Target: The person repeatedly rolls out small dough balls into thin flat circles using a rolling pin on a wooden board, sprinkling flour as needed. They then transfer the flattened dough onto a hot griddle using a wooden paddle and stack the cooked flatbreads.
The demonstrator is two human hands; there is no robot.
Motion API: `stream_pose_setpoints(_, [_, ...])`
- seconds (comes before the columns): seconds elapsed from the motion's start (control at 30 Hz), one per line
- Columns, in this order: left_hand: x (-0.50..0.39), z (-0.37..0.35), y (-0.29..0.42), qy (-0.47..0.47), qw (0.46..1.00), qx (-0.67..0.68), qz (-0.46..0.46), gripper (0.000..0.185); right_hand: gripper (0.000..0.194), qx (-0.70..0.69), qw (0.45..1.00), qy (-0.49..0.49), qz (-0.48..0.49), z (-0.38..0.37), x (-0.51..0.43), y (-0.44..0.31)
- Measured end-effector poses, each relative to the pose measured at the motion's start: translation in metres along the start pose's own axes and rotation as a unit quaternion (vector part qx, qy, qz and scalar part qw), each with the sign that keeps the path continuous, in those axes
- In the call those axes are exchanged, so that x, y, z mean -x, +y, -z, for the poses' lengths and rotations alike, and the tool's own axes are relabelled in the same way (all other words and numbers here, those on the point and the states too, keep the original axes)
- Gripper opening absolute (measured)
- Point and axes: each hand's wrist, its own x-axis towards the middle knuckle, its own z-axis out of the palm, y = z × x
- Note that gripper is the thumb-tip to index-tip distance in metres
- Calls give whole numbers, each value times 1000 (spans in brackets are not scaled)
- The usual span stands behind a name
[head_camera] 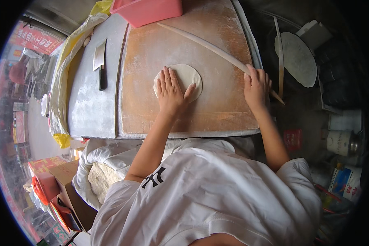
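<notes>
A thin round of dough (189,73) lies on the floured wooden board (153,113). My left hand (171,93) rests palm down on its left and lower part, thumb spread away from the fingers and nothing gripped. At the board's right edge, my right hand (257,86) is closed around a long tapered wooden rolling pin (206,46). The pin slants across the board. One tapered end reaches the foot of the pink bin; the other sticks out past the board's right edge.
A pink plastic bin (147,12) stands at the board's far side. Left of the board, a cleaver (100,63) lies on a metal surface (90,107). Cloth holds a dough mass (103,178) at lower left. Rightward, a wooden stick (280,61) crosses a flat dough sheet (296,60).
</notes>
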Motion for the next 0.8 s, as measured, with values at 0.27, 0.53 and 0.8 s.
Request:
stream_pose_setpoints(0.27, [42,63,-83,-5,997,-71,-6,63,48,-86,965,-130,210,-21,-17,-26])
stream_pose_setpoints(0.53, [-80,34,-120,69,992,-54,88,61,67,-12,979,-122,160,-111,-135,-34])
stream_pose_setpoints(0.8, [31,62,-68,-25,998,-49,8,63,69,-55,965,-130,219,-48,-54,-1])
